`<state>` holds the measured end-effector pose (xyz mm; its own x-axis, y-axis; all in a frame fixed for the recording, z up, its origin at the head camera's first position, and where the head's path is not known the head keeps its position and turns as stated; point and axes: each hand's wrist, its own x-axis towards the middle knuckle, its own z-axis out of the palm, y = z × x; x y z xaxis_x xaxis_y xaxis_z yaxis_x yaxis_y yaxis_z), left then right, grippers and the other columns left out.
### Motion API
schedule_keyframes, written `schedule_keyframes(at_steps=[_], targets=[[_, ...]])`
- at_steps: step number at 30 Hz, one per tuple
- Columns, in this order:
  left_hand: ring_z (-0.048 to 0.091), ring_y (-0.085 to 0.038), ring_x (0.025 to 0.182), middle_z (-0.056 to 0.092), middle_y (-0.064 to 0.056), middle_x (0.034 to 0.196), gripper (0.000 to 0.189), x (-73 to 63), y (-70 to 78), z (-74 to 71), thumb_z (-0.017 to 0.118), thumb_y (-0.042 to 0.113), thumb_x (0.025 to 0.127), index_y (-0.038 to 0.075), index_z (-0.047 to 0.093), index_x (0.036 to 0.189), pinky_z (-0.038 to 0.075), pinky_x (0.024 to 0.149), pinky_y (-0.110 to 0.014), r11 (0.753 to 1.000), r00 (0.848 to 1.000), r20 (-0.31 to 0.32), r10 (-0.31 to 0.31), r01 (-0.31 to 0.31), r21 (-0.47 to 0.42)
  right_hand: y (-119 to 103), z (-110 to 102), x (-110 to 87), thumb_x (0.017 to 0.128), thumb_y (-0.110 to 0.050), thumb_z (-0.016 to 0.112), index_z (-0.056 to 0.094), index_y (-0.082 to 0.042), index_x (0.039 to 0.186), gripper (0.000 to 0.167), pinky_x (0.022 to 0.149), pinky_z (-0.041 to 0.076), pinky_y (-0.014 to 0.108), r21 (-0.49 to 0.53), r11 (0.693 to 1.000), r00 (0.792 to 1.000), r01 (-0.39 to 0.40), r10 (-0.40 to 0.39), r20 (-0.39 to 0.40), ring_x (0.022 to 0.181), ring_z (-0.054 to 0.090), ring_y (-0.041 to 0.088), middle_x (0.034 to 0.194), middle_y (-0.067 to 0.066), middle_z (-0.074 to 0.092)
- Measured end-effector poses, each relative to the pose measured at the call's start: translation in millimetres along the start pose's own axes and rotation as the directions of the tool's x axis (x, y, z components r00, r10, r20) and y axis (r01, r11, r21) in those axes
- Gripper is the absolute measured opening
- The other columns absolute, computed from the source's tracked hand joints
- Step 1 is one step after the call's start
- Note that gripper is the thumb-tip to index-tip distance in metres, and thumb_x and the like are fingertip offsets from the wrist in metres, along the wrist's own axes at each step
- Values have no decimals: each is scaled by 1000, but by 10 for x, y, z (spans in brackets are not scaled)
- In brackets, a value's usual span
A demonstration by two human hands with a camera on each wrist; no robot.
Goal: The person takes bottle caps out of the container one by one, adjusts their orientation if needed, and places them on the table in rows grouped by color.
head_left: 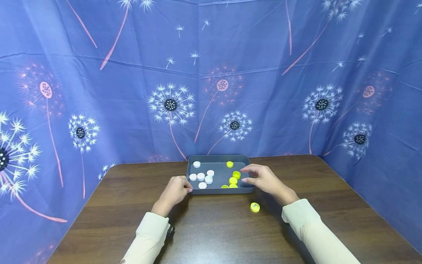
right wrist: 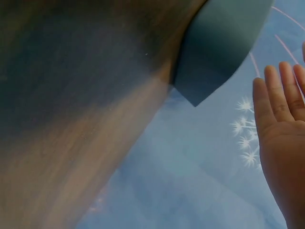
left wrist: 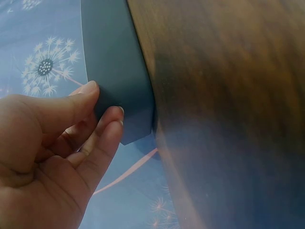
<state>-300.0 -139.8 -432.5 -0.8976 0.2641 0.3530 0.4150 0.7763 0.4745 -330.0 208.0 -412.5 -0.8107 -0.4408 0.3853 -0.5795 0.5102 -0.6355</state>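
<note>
While your left hand (head_left: 176, 189) pinches the near left corner of the dark tray (head_left: 217, 191) between thumb and fingers, your right hand (head_left: 263, 178) hovers at its right side, thumb and fingers spread apart, with nothing visible between them. The tray sits flat on the bench (head_left: 211, 227), near its far edge. Inside, you have 6 white caps (head_left: 201, 176) on the left, 5 of them grouped and 1 apart near the back. On the right lie 5 yellow caps (head_left: 233, 180), 4 toward the front and 1 near the back; the tray's near wall partly hides the frontmost. Another yellow cap (head_left: 255, 207) rests on the bench, in front of the tray's right corner. Behind the bench hangs a blue cloth (head_left: 204, 99) printed with dandelions.
</note>
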Motion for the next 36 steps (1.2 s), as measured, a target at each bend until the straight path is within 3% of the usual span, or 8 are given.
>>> schedule_keyframes(at_steps=[7,23,29,36], targets=[[61,-11,72,65,4,72,12,5,-8,1,78,-2,79,6,76,71,52,67,-28,1000,1000,-3,14,-14,2,113,57,171,86,-9,77,70,-4,118,33,88,52,53,-47,999,999,7,-5,42,106,64,38,115,12,70],[64,-15,75,66,2,74,9,16,-4,-20,78,-2,80,5,78,74,54,70,-31,1000,1000,13,13,-13,8,331,146,362,87,-7,75,67,4,122,37,91,51,52,-129,989,991,-77,90,100,111,62,34,117,16,68],[62,-14,75,65,2,74,10,17,15,-30,77,-2,81,5,77,74,53,69,-29,1000,999,31,-16,16,2,353,178,408,86,-6,76,67,4,121,38,94,51,49,-232,971,989,-55,85,118,112,62,34,117,15,69],[61,-12,74,64,3,74,10,15,12,-29,77,-2,81,5,77,74,53,68,-28,1000,999,34,-21,21,4,341,225,454,87,-13,76,68,-3,125,40,101,45,51,-328,939,972,-109,169,162,124,56,34,127,13,66]])
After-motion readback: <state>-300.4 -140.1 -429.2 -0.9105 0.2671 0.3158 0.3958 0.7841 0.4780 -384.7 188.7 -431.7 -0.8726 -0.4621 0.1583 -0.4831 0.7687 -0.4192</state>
